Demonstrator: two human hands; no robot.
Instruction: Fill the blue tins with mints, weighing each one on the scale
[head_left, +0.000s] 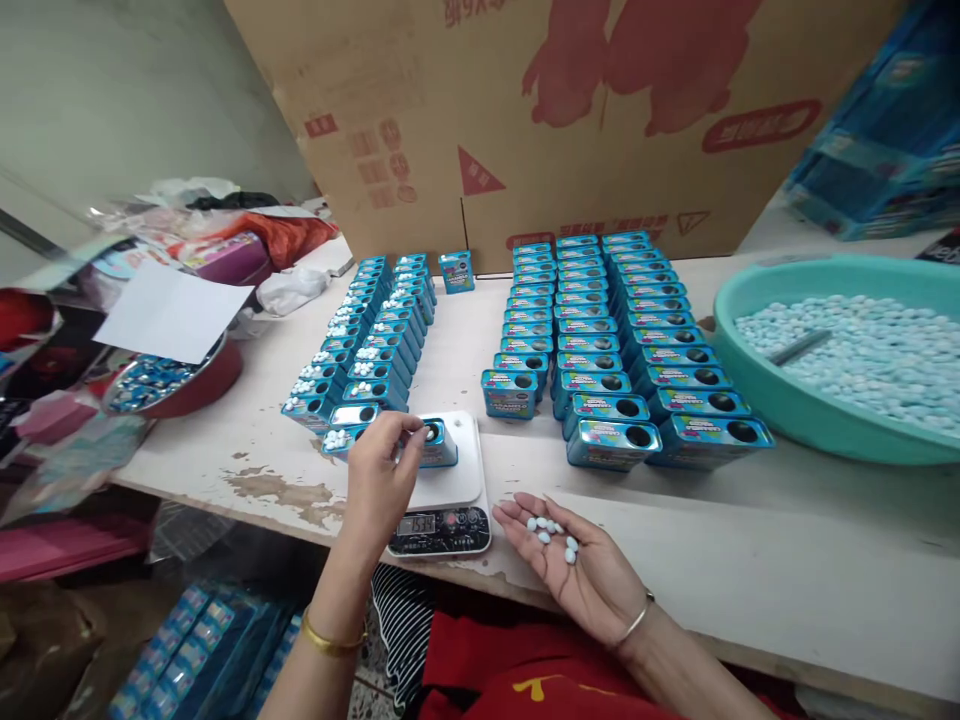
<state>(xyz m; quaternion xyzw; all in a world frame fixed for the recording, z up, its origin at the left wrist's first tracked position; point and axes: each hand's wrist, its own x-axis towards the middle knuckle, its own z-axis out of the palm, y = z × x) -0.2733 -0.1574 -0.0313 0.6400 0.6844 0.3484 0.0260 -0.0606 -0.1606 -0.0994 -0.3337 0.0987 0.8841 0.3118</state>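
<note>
The blue rectangular metal tin (448,449) stands on the white flat digital scale (470,470), close to the near edge of the white bench (465,345). The left hand (384,470) bends its fingers at the hole, beside one candy; I cannot tell if it grips. The open right hand (589,580) carries small pale-blue oval candies (571,548). The left rows of blue tins (384,345) mostly seem filled, the right rows of blue tins (589,340) not yet. Open bench lies between them and near right.

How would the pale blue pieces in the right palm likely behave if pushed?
The pale blue pieces would probably roll or slide, being rounded and loose on the open right grip. Each is likely light, looking small against it. They seem firm, since similar ones heaped in the teal tub look unsquashed.
</note>
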